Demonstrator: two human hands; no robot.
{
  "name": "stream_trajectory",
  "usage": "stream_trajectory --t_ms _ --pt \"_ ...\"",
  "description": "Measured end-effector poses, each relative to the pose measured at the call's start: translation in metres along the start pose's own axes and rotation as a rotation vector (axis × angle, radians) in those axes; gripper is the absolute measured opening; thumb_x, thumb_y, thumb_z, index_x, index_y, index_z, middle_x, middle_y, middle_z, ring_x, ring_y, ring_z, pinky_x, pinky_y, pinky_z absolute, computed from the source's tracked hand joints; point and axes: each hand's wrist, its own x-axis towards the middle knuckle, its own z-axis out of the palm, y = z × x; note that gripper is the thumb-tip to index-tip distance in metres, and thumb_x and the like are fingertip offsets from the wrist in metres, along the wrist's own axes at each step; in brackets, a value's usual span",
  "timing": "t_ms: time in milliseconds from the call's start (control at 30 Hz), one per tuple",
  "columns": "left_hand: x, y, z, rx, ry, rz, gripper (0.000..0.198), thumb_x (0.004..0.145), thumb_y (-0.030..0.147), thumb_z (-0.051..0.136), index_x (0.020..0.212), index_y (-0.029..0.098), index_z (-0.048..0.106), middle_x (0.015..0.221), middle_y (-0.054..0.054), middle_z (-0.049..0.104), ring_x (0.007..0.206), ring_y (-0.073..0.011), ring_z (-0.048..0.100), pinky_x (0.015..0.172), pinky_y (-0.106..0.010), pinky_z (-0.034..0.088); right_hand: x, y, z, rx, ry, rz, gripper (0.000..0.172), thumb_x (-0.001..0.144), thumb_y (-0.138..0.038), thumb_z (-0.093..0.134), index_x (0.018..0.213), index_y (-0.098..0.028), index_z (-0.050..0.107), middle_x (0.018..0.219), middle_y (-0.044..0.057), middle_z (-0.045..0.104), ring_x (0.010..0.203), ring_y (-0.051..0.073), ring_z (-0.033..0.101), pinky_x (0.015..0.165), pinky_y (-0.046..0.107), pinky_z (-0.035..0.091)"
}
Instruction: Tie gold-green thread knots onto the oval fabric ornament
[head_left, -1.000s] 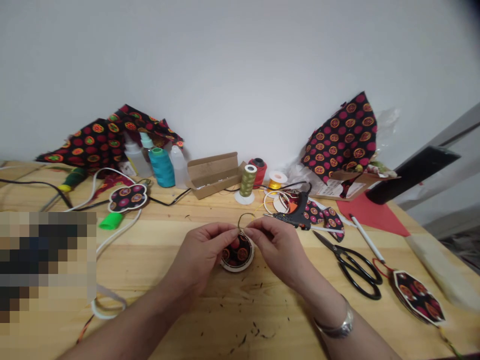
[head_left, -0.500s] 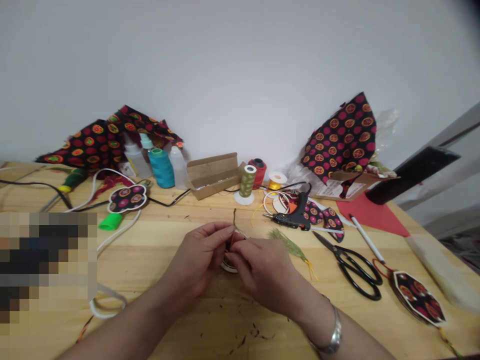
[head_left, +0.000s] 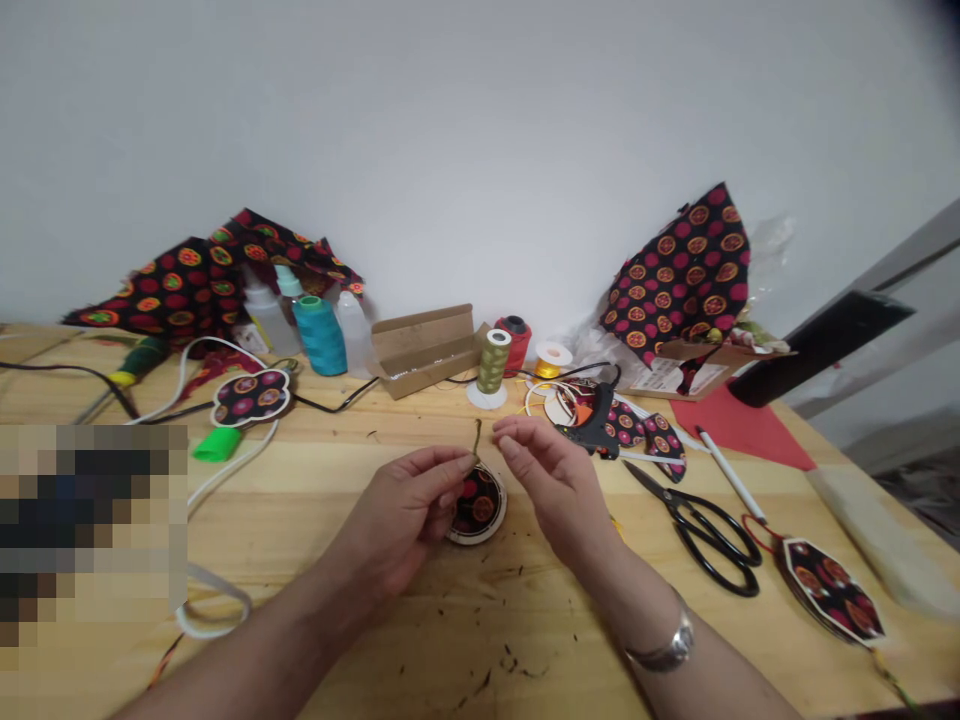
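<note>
A round ornament (head_left: 481, 508) covered in dark patterned fabric with a pale rim lies on the table between my hands. An olive-green cord (head_left: 478, 432) rises from its top edge. My left hand (head_left: 411, 496) is closed, thumb and forefinger pinching the cord close to that edge, and its fingers cover the ornament's left side. To the right of the cord, my right hand (head_left: 561, 485) is raised, thumb tip close to the bent fingertips. Any thin thread between them is too small to make out.
Black scissors (head_left: 709, 535) and an octagonal fabric ornament (head_left: 834, 590) lie to the right. Behind my right hand is a black glue gun (head_left: 598, 425). Spools, including an olive one (head_left: 493, 365), stand behind beside an open cardboard box (head_left: 427, 355). A flower-shaped ornament (head_left: 251, 397) is at left.
My right hand has moved up and right, off the ornament, uncovering its fabric face. It now hides most of the green tassel and part of the glue gun. My left hand keeps its pinch.
</note>
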Motion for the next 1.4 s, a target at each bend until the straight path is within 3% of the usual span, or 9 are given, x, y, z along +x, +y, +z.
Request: stream_trajectory --t_ms 133,267,433,600,1400 --pt "0.0 -0.001 -0.001 0.07 -0.029 0.017 0.017 0.066 0.03 0.07 0.068 0.013 0.067 0.042 0.008 0.037 0.038 -0.0017 0.024 0.037 -0.015 0.015 0.001 0.009 0.006 0.287 -0.107 0.328 0.019 0.068 -0.031 0.068 0.08 -0.017 0.061 0.066 -0.001 0.062 0.062 0.012 0.057 0.061 0.025 0.046" --pt "-0.001 -0.001 0.0 0.147 -0.071 0.051 0.016 0.069 0.03 0.068 0.07 0.014 0.069 0.047 0.004 0.05 0.039 -0.0021 0.03 0.037 -0.016 0.015 -0.001 0.01 0.008 0.338 -0.118 0.41 0.023 0.064 -0.033 0.071 0.075 -0.016 0.059 0.054 -0.003 0.059 0.049 0.01 0.055 0.052 0.023 0.045" --pt "-0.003 0.0 0.003 0.202 -0.061 0.055 0.012 0.069 0.026 0.066 0.068 0.015 0.071 0.053 -0.001 0.061 0.039 -0.0029 0.034 0.037 -0.016 0.016 0.001 0.004 0.008 0.284 -0.058 0.39 0.02 0.064 -0.03 0.07 0.064 -0.014 0.059 0.042 -0.006 0.05 0.034 0.005 0.042 0.037 0.018 0.032" --pt "-0.003 0.001 0.005 0.185 -0.003 0.028 0.012 0.063 0.025 0.07 0.07 0.016 0.073 0.051 0.0 0.062 0.036 -0.0037 0.034 0.037 -0.018 0.018 0.003 0.001 0.007 0.258 -0.017 0.364 0.016 0.06 -0.025 0.071 0.057 -0.013 0.059 0.048 -0.005 0.052 0.041 0.004 0.04 0.041 0.018 0.031" --pt "-0.003 -0.002 0.003 0.242 -0.04 0.057 0.019 0.067 0.034 0.069 0.068 0.015 0.072 0.047 0.002 0.055 0.037 -0.0039 0.029 0.037 -0.019 0.016 0.005 0.0 0.0 -0.002 -0.011 0.272 0.016 0.066 -0.024 0.064 0.055 -0.015 0.057 0.046 -0.006 0.043 0.043 0.006 0.032 0.041 0.02 0.027"
